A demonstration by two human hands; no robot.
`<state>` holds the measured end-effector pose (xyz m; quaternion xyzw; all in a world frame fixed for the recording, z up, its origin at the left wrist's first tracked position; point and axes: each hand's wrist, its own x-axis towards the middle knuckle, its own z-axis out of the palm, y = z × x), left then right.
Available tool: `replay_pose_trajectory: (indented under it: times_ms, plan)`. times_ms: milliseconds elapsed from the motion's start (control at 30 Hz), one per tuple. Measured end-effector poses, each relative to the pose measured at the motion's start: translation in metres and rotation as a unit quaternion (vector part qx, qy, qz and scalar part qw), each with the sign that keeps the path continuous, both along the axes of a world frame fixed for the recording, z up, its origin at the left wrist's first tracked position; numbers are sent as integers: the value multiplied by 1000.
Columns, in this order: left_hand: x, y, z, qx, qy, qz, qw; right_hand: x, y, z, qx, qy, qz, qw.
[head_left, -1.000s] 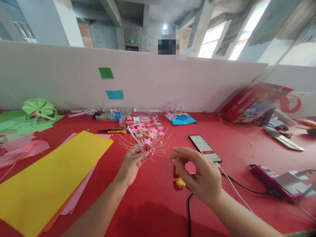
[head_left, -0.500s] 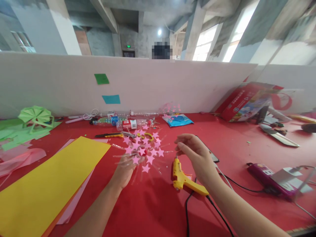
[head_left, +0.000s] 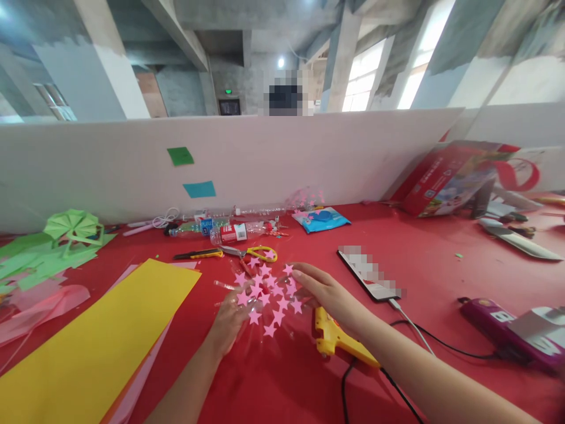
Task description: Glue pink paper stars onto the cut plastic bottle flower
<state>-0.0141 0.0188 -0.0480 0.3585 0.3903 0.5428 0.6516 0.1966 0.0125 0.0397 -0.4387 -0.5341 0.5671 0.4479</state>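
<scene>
My left hand [head_left: 229, 321] is closed around the lower left side of a clear plastic bottle cut into thin strips [head_left: 260, 306]. Pink paper stars [head_left: 265, 298] tip the strips, fanning out towards me. At its right edge, my right hand [head_left: 320, 288] has curled fingers around the outer strips, beside a star; the exact grip is partly hidden. Under the right wrist lies a yellow hot glue gun [head_left: 326, 338], its nozzle covered by the hand. Scissors with yellow handles [head_left: 262, 253] lie just behind the stars, next to a yellow utility knife [head_left: 198, 254].
Yellow paper sheets [head_left: 101, 347] cover the left front. Plastic bottles [head_left: 238, 233], a blue packet [head_left: 324, 219] and another star-tipped piece [head_left: 309, 200] line the white partition [head_left: 273, 159]. A phone [head_left: 368, 277], cables and a purple power strip [head_left: 507, 330] lie right.
My right hand has moved left and down from above the glue gun to the star-tipped bottle. The bottle in my left hand sits slightly lower and further right. The view has shifted slightly.
</scene>
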Motion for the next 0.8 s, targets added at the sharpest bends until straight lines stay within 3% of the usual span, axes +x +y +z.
replay_pose_trajectory:
  times_ms: [200,367,567,800]
  plan:
    - [5,4,7,-57,120,62,989,0,16,0,-61,-13,-20,998]
    - [17,20,24,-39,162,16,986,11,36,2,-68,-9,-52,996]
    - [49,63,43,-32,80,-23,996,40,77,2,-99,-38,-104,989]
    - [85,116,41,-58,66,-31,996,61,134,-9,-114,-98,-149,977]
